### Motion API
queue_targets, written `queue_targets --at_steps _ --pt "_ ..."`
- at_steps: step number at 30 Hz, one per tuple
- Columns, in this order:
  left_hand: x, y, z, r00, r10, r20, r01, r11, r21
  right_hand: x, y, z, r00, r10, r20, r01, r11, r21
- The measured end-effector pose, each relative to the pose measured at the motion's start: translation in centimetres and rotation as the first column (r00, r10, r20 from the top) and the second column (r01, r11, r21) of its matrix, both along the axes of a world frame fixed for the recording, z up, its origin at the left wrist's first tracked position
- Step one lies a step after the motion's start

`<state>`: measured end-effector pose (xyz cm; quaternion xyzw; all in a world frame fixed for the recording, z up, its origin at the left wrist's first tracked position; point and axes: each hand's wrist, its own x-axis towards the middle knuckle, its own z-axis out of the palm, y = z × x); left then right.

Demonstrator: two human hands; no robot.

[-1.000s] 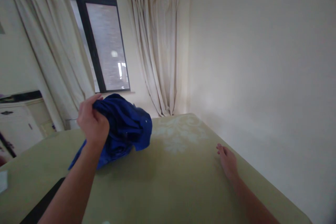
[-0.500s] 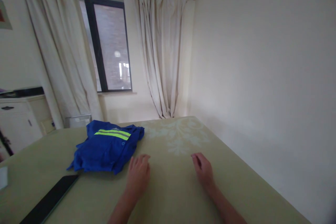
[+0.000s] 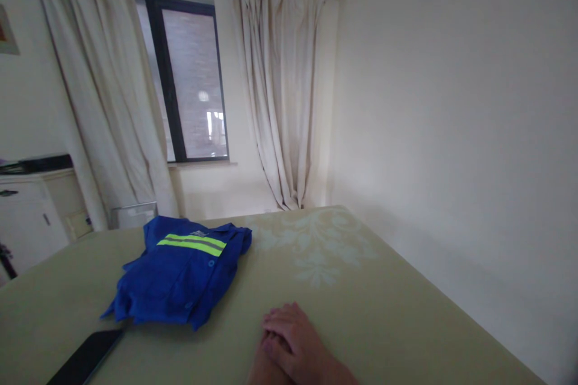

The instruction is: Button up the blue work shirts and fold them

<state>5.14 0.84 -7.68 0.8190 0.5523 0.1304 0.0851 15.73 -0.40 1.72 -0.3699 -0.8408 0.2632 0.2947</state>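
Observation:
At the lower middle of the head view my hands are together over the bed. My right hand (image 3: 301, 337) lies on top, its fingers curled over my left hand (image 3: 267, 356). Most of my left hand is covered, so its fingers do not show. Off to their left, apart from both hands, a folded blue work jacket (image 3: 180, 277) lies on the bed. It has a yellow-and-grey reflective stripe and a few buttons or snaps down the front.
A dark flat slab-like object (image 3: 85, 358) lies near the jacket on the green bedspread (image 3: 383, 325). Along the right runs a plain wall (image 3: 460, 132). Behind are a window (image 3: 194, 84), pale curtains (image 3: 282, 84) and a white cabinet (image 3: 27, 210) at the left.
My hands were apart over the bed; they have come together and nearer to me, the right over the left. The view has tilted slightly upward. The jacket keeps its folded shape.

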Motion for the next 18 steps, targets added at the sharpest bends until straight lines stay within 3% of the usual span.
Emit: queue_targets --at_steps 3,6,8,9,10,11,13,14,16,18 --pt "-0.3 0.1 0.5 1.000 0.006 -0.028 -0.007 0.999 -0.036 -0.2 0.0 -0.3 1.000 -0.008 -0.008 0.008 1.000 -0.007" --pt "-2.1 0.5 2.9 1.000 -0.013 -0.025 0.010 0.993 -0.114 -0.1 0.3 -0.6 0.998 -0.040 -0.045 0.039 0.999 -0.025" --pt "-4.9 0.7 4.9 0.999 0.028 -0.019 -0.029 0.998 -0.052 0.4 0.7 -1.2 0.992 -0.107 -0.065 0.104 0.993 -0.050" --pt "-6.6 0.7 5.9 0.992 0.123 -0.010 -0.122 0.989 0.087 0.6 0.9 -1.5 0.985 -0.157 -0.068 0.153 0.986 -0.067" --pt "-8.5 0.6 6.6 0.964 0.267 0.003 -0.260 0.935 0.243 0.9 1.2 -1.9 0.975 -0.211 -0.069 0.206 0.975 -0.081" --pt "-10.5 0.4 7.2 0.898 0.439 0.041 -0.421 0.827 0.373 1.1 1.5 -2.2 0.963 -0.261 -0.071 0.254 0.963 -0.091" --pt "-13.9 0.0 7.9 0.762 0.638 0.109 -0.599 0.631 0.493 1.4 1.9 -2.7 0.941 -0.328 -0.082 0.320 0.942 -0.099" --pt "-15.2 -0.1 8.1 0.722 0.680 0.131 -0.637 0.578 0.510 1.4 1.9 -2.8 0.936 -0.340 -0.089 0.332 0.939 -0.095" --pt "-17.0 -0.1 8.6 0.699 0.691 0.184 -0.675 0.552 0.489 1.2 1.9 -2.7 0.936 -0.336 -0.105 0.329 0.941 -0.077" --pt "-17.6 0.3 9.4 0.692 0.658 0.298 -0.715 0.565 0.412 0.9 1.9 -2.6 0.935 -0.324 -0.142 0.316 0.946 -0.072"
